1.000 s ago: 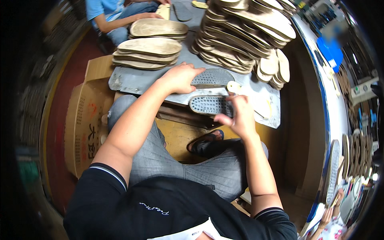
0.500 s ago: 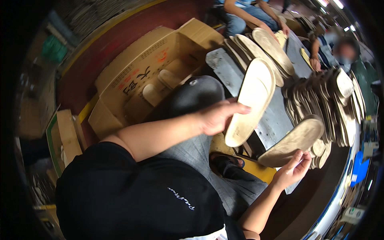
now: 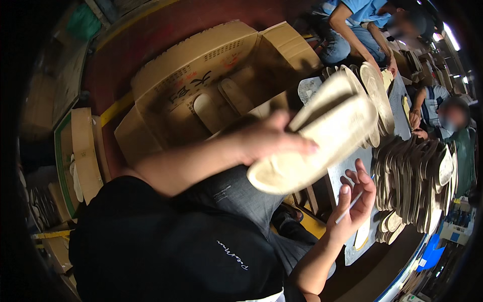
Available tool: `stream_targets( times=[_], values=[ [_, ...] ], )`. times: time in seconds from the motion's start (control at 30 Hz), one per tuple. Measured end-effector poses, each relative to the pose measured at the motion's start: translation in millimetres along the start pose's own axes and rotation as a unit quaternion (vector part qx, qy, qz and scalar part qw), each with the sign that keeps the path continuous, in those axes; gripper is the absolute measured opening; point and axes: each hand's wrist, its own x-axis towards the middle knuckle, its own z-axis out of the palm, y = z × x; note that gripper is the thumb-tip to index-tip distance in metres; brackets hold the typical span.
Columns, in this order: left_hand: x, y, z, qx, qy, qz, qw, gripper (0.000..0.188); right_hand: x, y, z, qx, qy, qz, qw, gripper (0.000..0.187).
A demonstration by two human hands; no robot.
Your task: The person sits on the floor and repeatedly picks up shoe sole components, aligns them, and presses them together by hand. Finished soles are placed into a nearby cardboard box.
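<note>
My left hand (image 3: 269,143), smeared by motion, grips a pair of pale tan shoe soles. The front sole (image 3: 322,146) covers much of the back sole (image 3: 327,98), and both tilt up to the right above my knee. Lower right, my right hand (image 3: 358,199) is raised, its fingers partly curled and apart from the soles. A thin whitish pen-like stick (image 3: 348,207) lies across it, held near the thumb. Beyond the held soles, a row of upright soles (image 3: 380,98) leans on a grey metal surface (image 3: 342,173).
An open cardboard box (image 3: 173,113) at left holds a few soles (image 3: 205,111). Tall stacks of soles (image 3: 415,178) stand at right, with a smaller pile (image 3: 390,226) below. Two people sit across, a co-worker's hands (image 3: 390,65) at the far end. Another carton (image 3: 88,156) stands far left.
The sole that was by my right hand is now with the other in my left hand, which has swung it lower and leftward. My right hand has let go and keeps the stick. The view has shifted.
</note>
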Motion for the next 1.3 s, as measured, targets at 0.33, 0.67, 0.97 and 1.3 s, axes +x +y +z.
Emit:
stream_targets(
  times=[0.33, 0.67, 0.97, 1.3],
  values=[
    [54.0, -7.3, -357.0, 0.504, 0.237, -0.013, 0.831, 0.081, -15.3, 26.9, -54.6, -0.096, 0.11, 0.105, 0.984, 0.022],
    [124.9, -147.3, -438.4, 0.626, 0.28, -0.3, 0.663, 0.058, -25.2, 25.8, -91.5, -0.227, 0.13, 0.178, 0.949, 0.021],
    [123.0, -172.2, -446.3, 0.632, 0.337, -0.305, 0.627, 0.053, -21.7, 34.4, -87.1, -0.279, 0.114, 0.172, 0.938, 0.034],
    [113.2, -195.6, -385.9, 0.719, 0.307, -0.141, 0.608, 0.109, -41.5, 28.8, -104.0, -0.297, 0.131, 0.165, 0.931, 0.03]
  ],
)
